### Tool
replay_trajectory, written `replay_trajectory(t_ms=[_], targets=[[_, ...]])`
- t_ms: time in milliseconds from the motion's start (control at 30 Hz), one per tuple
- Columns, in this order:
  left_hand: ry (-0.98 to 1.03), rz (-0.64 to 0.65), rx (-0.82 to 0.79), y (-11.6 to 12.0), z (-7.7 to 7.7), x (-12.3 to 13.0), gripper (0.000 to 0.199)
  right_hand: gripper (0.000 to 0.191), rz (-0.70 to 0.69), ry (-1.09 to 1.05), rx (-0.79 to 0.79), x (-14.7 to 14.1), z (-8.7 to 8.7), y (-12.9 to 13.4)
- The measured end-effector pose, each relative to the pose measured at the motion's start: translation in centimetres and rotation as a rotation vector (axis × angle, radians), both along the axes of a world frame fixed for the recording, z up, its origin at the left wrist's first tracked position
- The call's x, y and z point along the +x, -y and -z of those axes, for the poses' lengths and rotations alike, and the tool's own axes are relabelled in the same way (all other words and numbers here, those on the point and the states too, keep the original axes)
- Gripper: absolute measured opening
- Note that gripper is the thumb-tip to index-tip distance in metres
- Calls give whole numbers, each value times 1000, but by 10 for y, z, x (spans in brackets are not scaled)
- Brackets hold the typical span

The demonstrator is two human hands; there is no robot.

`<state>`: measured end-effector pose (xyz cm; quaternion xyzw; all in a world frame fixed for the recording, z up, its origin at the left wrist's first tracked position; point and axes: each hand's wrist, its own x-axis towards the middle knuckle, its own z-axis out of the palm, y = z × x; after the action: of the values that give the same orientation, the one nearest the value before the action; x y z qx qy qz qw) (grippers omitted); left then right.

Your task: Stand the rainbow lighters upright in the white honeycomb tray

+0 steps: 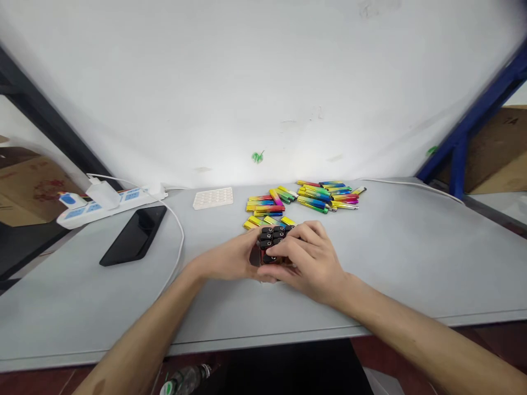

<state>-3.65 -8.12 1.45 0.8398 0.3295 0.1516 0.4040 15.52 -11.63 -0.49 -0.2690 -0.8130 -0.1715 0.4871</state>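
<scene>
A tight block of lighters [279, 235] stands upright near the middle of the table, black tops upward in rows. My left hand [237, 258] is wrapped round its left side, thumb and fingers closed on it. On the right side, my right hand [310, 258] curls over the tops, with fingertips on a front lighter [269, 258]. Fingers hide much of the block and whatever lies under it. Just behind lie loose lighters in shiny yellow, red and blue [265, 206], and a bigger heap of them [325, 196] is to the right.
A white tray with small pockets [213, 198] lies near the wall. At left are a black phone [134, 235], a power strip [113, 204] with a plugged-in charger [102, 193], and a white cable [181, 241]. Below the table's front edge [263, 337] is a plastic bottle [187, 378].
</scene>
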Motion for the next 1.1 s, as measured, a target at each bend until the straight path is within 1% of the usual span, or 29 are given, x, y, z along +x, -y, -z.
replay_trajectory(t_ms=[67,167,267,367,467,567,633,667,733,800,833,867,900,967,1100], targets=[[-6,-23,-35,1,1,1,43,25,8,-9,14,0,2,-1],[-12,-18,-54,0,3,1,40,22,37,55,23,1,3,-2],[-6,-23,-11,-4,7,0,44,16,58,129,27,2,1,0],[14,-38,27,-6,9,-2,45,16,55,140,29,2,-2,3],[-9,-43,7,-6,8,-2,40,16,43,88,47,5,-6,4],[-62,-95,-11,-4,5,0,44,14,84,-92,-6,17,-11,-5],[-95,-140,10,-3,3,1,48,19,169,-244,-113,34,-13,-20],[-111,-157,28,-3,3,1,49,23,236,-331,-145,45,-13,-29],[-137,-183,63,-3,3,2,47,26,429,-437,-272,69,-9,-50],[-153,-209,88,-4,4,2,43,23,630,-401,-441,94,-2,-69],[-154,-219,92,-5,4,2,41,22,755,-362,-552,105,2,-77],[-152,-226,90,-5,5,1,40,23,874,-316,-663,113,7,-82],[-147,-230,86,-6,5,1,39,26,964,-269,-744,120,12,-86],[-134,-238,84,-7,5,1,40,31,1065,-193,-830,126,19,-90],[-119,-261,95,-8,4,1,44,39,1103,-146,-871,126,27,-89]])
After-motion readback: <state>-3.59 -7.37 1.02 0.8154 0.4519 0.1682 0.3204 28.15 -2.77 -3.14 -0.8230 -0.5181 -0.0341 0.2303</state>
